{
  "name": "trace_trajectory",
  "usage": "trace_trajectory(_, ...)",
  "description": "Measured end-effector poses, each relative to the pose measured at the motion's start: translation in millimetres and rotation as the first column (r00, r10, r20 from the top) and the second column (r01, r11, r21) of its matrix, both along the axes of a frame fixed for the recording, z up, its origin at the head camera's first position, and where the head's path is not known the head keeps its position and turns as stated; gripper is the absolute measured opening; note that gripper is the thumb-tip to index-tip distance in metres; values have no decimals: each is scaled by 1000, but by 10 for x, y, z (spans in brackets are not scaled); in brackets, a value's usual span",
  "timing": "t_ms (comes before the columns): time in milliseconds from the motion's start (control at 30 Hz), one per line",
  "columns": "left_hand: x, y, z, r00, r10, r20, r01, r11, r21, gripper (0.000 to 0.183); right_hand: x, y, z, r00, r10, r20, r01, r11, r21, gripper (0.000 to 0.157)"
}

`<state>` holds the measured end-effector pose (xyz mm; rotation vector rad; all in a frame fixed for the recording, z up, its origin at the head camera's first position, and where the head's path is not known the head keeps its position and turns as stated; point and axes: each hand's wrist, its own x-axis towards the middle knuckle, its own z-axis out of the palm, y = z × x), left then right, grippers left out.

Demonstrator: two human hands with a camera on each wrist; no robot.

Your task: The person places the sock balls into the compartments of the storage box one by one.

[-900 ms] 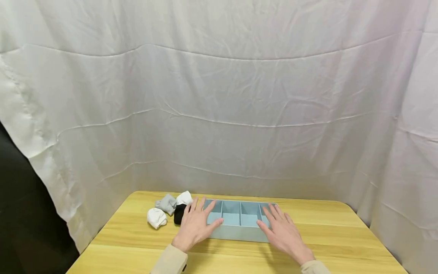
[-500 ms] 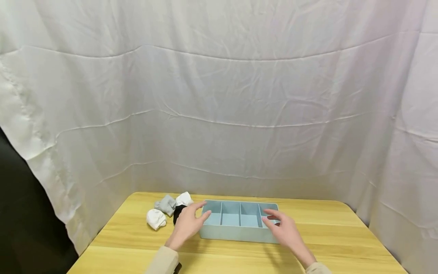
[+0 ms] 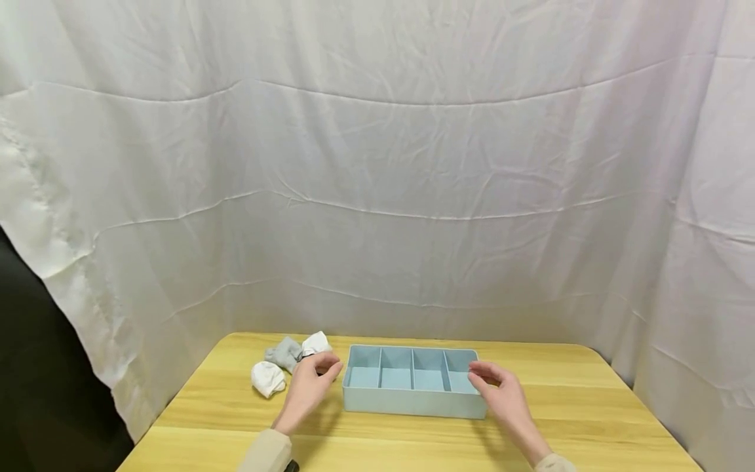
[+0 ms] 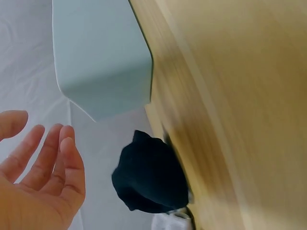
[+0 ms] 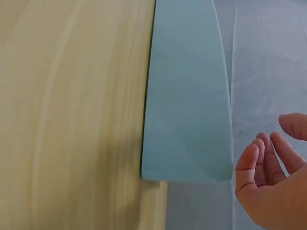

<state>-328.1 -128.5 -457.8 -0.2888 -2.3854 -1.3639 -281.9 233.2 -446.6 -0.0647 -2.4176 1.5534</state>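
A light blue box [image 3: 414, 402] with several compartments in a row stands on the table, and no content shows in it. My left hand [image 3: 309, 388] hovers off the box's left end, fingers loosely bent, holding nothing. Close beside it sits a black balled-up cloth [image 4: 151, 175], mostly hidden behind that hand in the head view. At the box's right end my right hand [image 3: 503, 397] hangs with thumb and fingers apart and nothing between them. Left of the left hand lie a white cloth ball [image 3: 268, 379], a grey one [image 3: 286, 354] and another white one [image 3: 316, 343].
The wooden table [image 3: 566, 406] has rounded far corners. Pale curtains [image 3: 377, 196] hang behind it and along both sides. A dark area [image 3: 47, 367] shows past the curtain at the left.
Both hands have moved outward from above the box, the left one leftward and the right one rightward. Their spread fingers have become loosely bent. Box and cloth balls stay in place.
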Motion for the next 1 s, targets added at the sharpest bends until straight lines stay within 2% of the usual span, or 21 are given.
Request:
trace_trajectory(67, -6, -40, -19, 1000, -6, 8, 6, 1000, 12, 7, -9, 23, -17, 1000, -14, 5, 14, 1000, -15, 31)
trace_trajectory(200, -39, -115, -48, 1000, -16, 22, 15, 1000, 27, 5, -36, 80, -59, 997, -71, 15, 71, 997, 18, 31)
trace_trajectory(333, -62, -191, -58, 997, -42, 71, 35, 995, 95, 5, -45, 142, -98, 994, -91, 58, 92, 996, -10, 36)
trace_trajectory(567, -53, -348, -54, 990, -55, 131, 25, 976, 216, 19, -67, 212, -204, 990, 25, 141, -4, 989, -151, 59)
trace_trajectory(833, -83, -600, -73, 968, -99, 230, 17, 942, 335, 34, -117, 236, -268, 985, 118, 123, -95, 980, -175, 60)
trace_trajectory(1000, -139, -797, -116, 958, -134, 254, 38, 936, 349, 41, -118, 261, -297, 980, 138, 141, -115, 981, -159, 62)
